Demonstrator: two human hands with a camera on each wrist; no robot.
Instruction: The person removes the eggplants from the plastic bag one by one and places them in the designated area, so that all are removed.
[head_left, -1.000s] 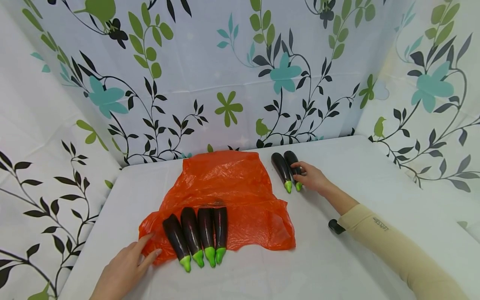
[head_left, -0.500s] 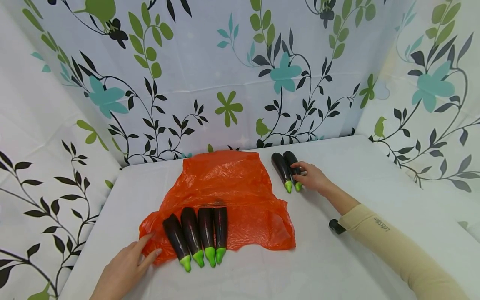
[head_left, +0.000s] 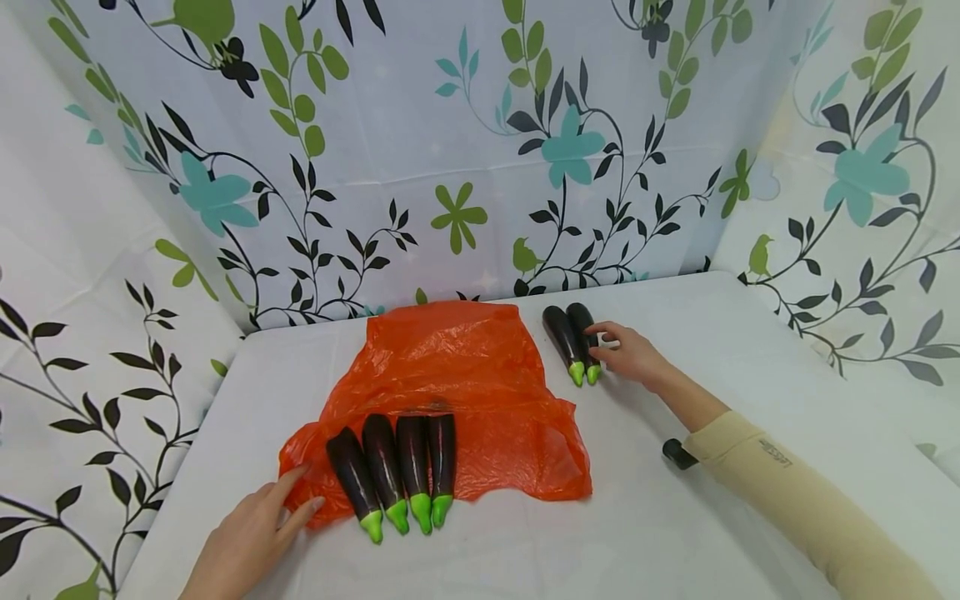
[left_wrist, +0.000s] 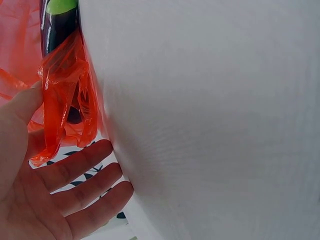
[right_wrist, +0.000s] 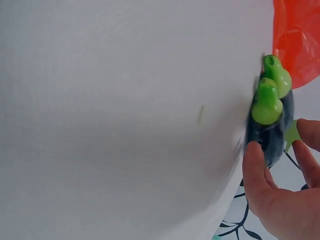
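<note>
In the head view, several dark eggplants (head_left: 380,467) with bright green stem ends lie in a row on the front of a flattened red plastic bag (head_left: 450,367). My left hand (head_left: 251,533) rests at the bag's front left corner, thumb and index finger apart against the film; its other fingers are spread in the left wrist view. At the back right, two more eggplants lie side by side, a left one (head_left: 561,337) and a right one (head_left: 582,333). Beside the right one is my right hand (head_left: 630,357), its fingers loosely parted around that eggplant's side.
A white-covered table (head_left: 510,550) bears everything. Leaf-patterned curtains (head_left: 390,125) rise behind it and at both sides. A small black object (head_left: 678,454) shows by the right sleeve's cuff (head_left: 727,442).
The right eggplant of the back pair has shifted slightly left, closer against its neighbour. My right hand has loosened its fingers from it and drawn back a little. The left hand stays put.
</note>
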